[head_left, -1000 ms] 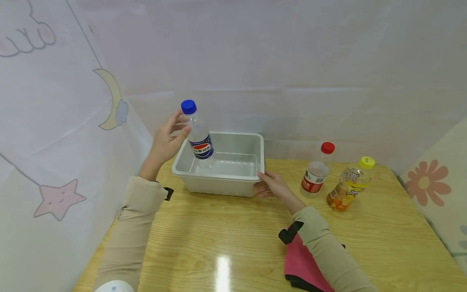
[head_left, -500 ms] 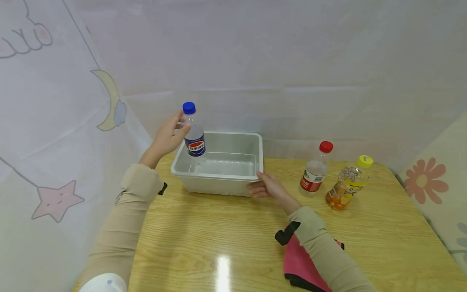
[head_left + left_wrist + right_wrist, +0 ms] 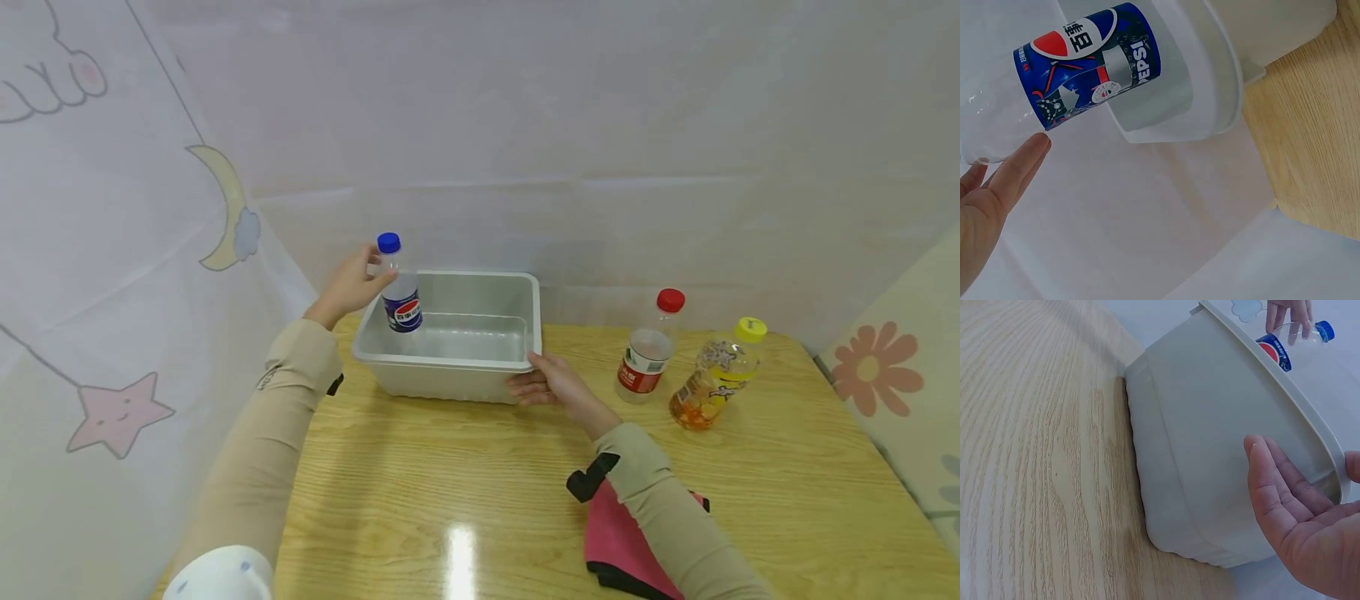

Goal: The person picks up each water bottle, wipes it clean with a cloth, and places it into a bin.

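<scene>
Over at the far left corner of the white tub (image 3: 525, 310), the left hand (image 3: 347, 286) has its fingers (image 3: 1017, 169) curled round the upper part of a clear Pepsi bottle (image 3: 400, 293) with a blue cap, holding it upright with its lower half down inside the tub; can't tell if the base is touching the bottom yet, so I'd call this one partly in and not let go of. Right hand (image 3: 549, 384) is steadying the tub at its near right corner, thumb on the rim and fingers (image 3: 1272, 481) straight and flat against the outer wall, not really gripping. On the wooden table (image 3: 465, 483) to the right, well apart from the tub, a red-capped bottle (image 3: 649, 350) and a yellow-capped bottle (image 3: 714, 377) are outside it, standing just beside each other. So one of three is going in, two untouched by the look of it. Pink cloth (image 3: 618, 542) sits under the right forearm.
</scene>
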{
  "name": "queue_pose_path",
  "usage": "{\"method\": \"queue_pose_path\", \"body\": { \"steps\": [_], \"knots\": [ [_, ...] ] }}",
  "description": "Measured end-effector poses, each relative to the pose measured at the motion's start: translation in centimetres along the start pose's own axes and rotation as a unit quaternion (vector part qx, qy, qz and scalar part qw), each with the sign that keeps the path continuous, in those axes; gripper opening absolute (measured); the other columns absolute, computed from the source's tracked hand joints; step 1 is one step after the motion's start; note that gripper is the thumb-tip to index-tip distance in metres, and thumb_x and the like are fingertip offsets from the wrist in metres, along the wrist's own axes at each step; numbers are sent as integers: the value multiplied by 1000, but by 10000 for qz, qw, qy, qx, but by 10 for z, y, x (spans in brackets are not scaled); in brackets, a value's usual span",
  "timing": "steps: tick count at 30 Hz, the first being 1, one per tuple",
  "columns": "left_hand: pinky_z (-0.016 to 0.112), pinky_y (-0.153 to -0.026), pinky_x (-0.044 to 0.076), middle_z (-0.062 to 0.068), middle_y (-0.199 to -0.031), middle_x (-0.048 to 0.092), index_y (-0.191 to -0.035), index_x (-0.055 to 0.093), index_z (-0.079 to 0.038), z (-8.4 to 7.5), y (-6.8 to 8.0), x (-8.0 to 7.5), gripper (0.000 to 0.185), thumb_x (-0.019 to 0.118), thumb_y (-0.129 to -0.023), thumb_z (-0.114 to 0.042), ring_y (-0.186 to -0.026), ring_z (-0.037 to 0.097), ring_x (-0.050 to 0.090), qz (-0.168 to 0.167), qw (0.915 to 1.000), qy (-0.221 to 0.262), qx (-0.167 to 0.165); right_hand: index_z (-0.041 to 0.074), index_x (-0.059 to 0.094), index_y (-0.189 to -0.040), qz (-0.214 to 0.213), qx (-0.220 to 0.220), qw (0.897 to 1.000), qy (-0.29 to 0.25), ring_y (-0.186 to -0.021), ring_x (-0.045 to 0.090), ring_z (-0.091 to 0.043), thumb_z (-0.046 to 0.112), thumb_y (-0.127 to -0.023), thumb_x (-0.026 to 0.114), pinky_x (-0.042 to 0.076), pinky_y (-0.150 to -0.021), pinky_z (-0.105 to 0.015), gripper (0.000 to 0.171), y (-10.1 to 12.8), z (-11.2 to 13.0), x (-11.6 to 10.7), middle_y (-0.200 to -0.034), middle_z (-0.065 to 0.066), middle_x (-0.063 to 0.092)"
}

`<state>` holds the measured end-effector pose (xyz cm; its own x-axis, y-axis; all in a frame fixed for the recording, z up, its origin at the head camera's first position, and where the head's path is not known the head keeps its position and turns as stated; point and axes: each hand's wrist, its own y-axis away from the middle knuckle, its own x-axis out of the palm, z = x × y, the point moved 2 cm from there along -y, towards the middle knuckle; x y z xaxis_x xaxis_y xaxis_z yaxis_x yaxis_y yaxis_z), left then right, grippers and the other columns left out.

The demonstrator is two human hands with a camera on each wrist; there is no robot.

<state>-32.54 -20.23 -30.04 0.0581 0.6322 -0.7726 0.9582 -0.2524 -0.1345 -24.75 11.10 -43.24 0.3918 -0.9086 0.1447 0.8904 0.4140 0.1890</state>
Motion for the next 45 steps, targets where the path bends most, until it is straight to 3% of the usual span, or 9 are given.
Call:
{"method": "queue_pose_path", "body": {
  "steps": [6,10,22,34,45],
  "knots": [
    [51,-94,39,29,-130,39,-137,23,5,11,-5,5,63,52,-93,-29,-114,43,44,254,9992,-33,-297,-10,32,-130,70,-13,10000,35,-83,66,-19,33,-100,30,54,-73,-34,52,2,1,0,-109,-28,59],
    [52,-94,39,31,-132,37,-141,16,5,19,-4,10,69,52,-93,-29,-115,44,42,338,9989,-54,-309,-10,33,-129,47,-29,10000,9,-83,66,-18,32,-101,31,54,-73,-34,51,2,1,2,-107,-26,60],
    [51,-88,43,31,-121,45,-128,38,6,42,2,29,52,58,-90,-24,-108,43,47,148,9994,21,-322,-10,34,-128,-15,-53,10000,-6,-85,65,-21,31,-101,31,54,-73,-35,50,0,0,3,-107,-27,60],
    [51,-88,43,32,-122,45,-125,40,9,35,4,28,53,60,-88,-24,-106,44,48,130,9994,-16,-313,-10,35,-126,-10,-75,10000,9,-86,65,-21,32,-100,31,54,-72,-33,49,0,0,1,-106,-26,60],
    [52,-91,41,33,-128,39,-138,23,8,36,6,29,68,58,-90,-26,-111,45,45,181,9991,68,-365,-9,36,-127,-52,-51,10000,46,-87,64,-22,32,-100,31,54,-73,-34,49,1,0,1,-105,-25,61]
  ]
}}
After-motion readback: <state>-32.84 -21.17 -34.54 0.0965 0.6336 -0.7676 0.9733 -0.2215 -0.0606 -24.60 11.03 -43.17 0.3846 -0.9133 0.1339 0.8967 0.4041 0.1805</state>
